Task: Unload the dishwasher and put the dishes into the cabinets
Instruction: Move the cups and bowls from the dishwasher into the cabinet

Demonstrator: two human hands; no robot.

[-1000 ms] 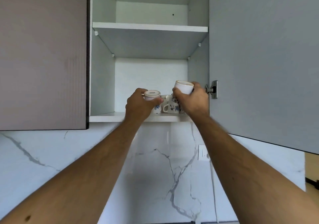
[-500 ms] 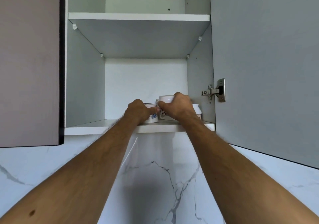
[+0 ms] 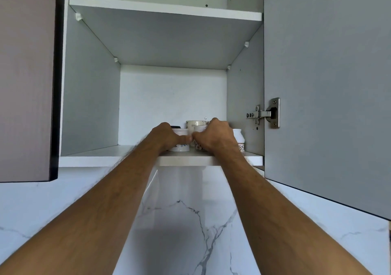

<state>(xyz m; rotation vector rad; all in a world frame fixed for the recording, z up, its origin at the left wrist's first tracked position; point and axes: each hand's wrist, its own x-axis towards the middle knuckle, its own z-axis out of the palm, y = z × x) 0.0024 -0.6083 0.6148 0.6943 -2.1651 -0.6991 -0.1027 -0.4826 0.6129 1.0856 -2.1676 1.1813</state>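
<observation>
Wall: white marble backsplash (image 3: 179,221) with grey veins, below the cabinet.
Left hand (image 3: 167,136): fingers curled round a white cup with blue flowers (image 3: 179,146), which stands on the bottom shelf (image 3: 95,158).
Right hand (image 3: 215,136): fingers curled round a white cup with red pattern (image 3: 198,145), also on the shelf, just beside the first.
Right of it: white patterned jar (image 3: 239,138).
Behind: cream mug (image 3: 195,124).
Door: open cabinet door (image 3: 328,84), metal hinge (image 3: 264,113).

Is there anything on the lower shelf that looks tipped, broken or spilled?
Nothing stands out. The cups stand upright on the lower shelf, and the left hand and right hand each hold one.
</observation>
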